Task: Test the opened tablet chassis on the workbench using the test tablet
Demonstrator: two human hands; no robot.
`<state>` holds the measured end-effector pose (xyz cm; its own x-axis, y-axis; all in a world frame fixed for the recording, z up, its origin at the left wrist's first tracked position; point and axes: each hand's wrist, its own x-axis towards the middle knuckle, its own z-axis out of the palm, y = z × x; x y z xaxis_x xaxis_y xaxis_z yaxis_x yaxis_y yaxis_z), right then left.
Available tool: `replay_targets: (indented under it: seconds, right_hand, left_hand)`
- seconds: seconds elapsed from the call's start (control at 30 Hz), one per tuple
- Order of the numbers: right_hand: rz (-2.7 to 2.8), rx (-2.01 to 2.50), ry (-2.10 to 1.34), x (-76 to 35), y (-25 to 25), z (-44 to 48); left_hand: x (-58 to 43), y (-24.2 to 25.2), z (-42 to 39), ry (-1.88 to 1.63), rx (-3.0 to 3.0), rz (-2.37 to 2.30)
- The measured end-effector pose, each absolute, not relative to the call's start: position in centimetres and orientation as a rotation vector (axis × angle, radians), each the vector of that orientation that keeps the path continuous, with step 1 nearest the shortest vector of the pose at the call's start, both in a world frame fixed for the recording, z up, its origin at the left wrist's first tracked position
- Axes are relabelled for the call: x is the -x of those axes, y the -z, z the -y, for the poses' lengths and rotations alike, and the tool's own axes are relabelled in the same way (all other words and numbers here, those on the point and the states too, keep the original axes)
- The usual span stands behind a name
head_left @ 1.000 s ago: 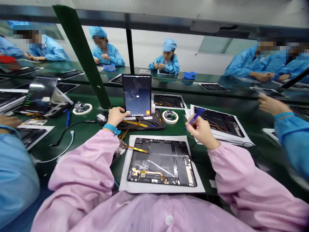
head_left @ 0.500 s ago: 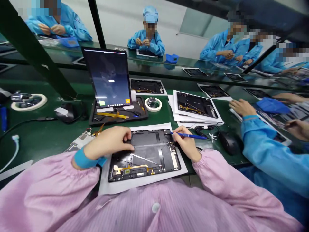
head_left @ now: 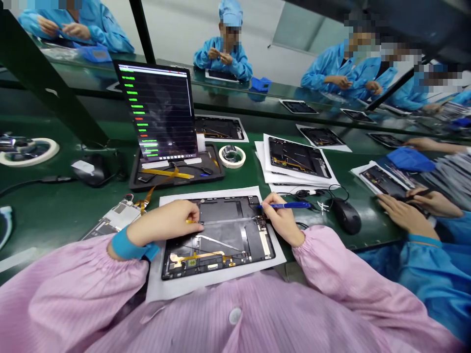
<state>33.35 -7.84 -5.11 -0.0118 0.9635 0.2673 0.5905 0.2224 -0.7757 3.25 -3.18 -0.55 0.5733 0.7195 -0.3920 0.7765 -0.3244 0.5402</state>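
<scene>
An opened tablet housing [head_left: 221, 211], black with flex cables and small boards inside, lies on white paper [head_left: 154, 282] before me. My left hand [head_left: 176, 218] rests over its left edge, thumb and curled fingers closed at the yellow end of a flat ribbon cable [head_left: 228, 222] that crosses the housing. How firmly they grip it is partly hidden. In my right hand [head_left: 281, 218] is a blue pen-shaped tool [head_left: 298, 205], held like a pen. Its tip points at the housing's upper right corner, by the small board; whether it touches cannot be made out.
Behind stands a lit tablet screen [head_left: 158, 113] in a black tray [head_left: 217, 169], wired by a yellow flex to a bare board [head_left: 117, 215]. Around lie a tape roll [head_left: 232, 156], stacked housings [head_left: 300, 157], and two mice [head_left: 346, 215] [head_left: 90, 169]. A co-worker's hands [head_left: 408, 213] work at right.
The screen has switched from a dark desktop to a list of green and red lines. The yellow cable end now shows by my left thumb. The neighbour's hand has moved nearer.
</scene>
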Motion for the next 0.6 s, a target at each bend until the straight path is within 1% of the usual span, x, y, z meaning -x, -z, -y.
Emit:
replay_targets:
  seconds: [0.1,0.17,0.27,0.33,0.4,0.6]
  right_hand:
    - [1.818,1.44,-0.517,-33.7,4.2,7.2]
    - [1.988,1.524,-0.33,-33.8,3.3,5.9]
    - [2.287,1.8,0.051,-33.2,1.8,2.8]
    - [2.398,1.899,0.2,-32.4,1.1,0.3]
    - [2.451,1.888,0.245,-31.5,0.7,-2.1]
    - [2.526,1.66,0.373,-28.0,0.0,-7.9]
  left_hand:
    - [-2.8,0.6,2.5,0.092,-2.016,-1.109]
    - [-2.6,0.8,2.1,0.085,-1.991,-1.084]
    - [-2.5,1.1,1.8,0.075,-1.969,-1.083]
    - [-2.5,1.2,1.6,0.068,-1.958,-1.073]
    - [-2.4,1.3,1.5,0.062,-1.948,-1.067]
    - [-2.3,1.3,1.2,0.015,-1.937,-1.033]
